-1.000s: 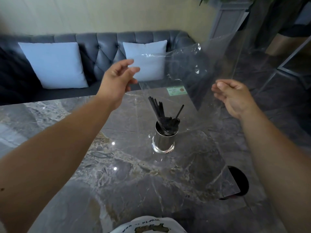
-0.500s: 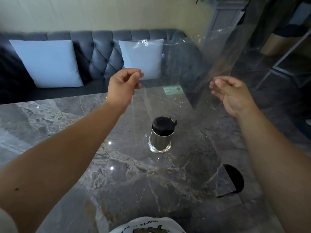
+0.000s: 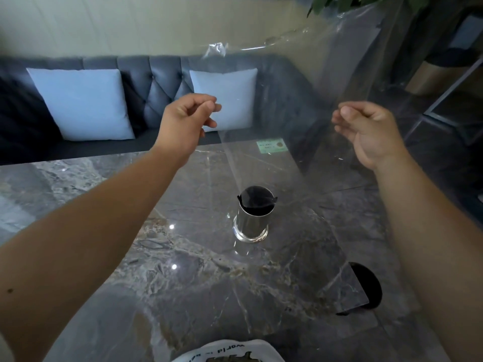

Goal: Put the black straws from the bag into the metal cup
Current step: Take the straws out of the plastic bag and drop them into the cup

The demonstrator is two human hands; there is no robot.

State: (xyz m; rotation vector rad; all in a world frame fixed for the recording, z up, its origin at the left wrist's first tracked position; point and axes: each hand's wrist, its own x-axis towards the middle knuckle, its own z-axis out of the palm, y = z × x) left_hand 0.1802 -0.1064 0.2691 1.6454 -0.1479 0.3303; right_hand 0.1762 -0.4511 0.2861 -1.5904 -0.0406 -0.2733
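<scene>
A shiny metal cup point(image 3: 251, 227) stands upright in the middle of the marble table point(image 3: 156, 270). The black straws point(image 3: 257, 200) fill it and show from above as a dark bundle at its mouth. A clear plastic bag point(image 3: 287, 87) hangs stretched above and behind the cup, and I see no straws in it. My left hand point(image 3: 187, 121) pinches the bag's left edge. My right hand point(image 3: 366, 131) pinches its right edge. Both hands are well above the cup, one on each side.
A grey tufted sofa point(image 3: 162, 79) with two pale cushions point(image 3: 83, 103) lies behind the table. A green sticker point(image 3: 270, 146) marks the table's far end. A dark round shape point(image 3: 367, 286) shows past the table's right edge. Plant leaves point(image 3: 339, 2) hang at the top right.
The bag has been lifted higher and away from the cup. The straws that leaned out of the cup a second ago now sit down inside it.
</scene>
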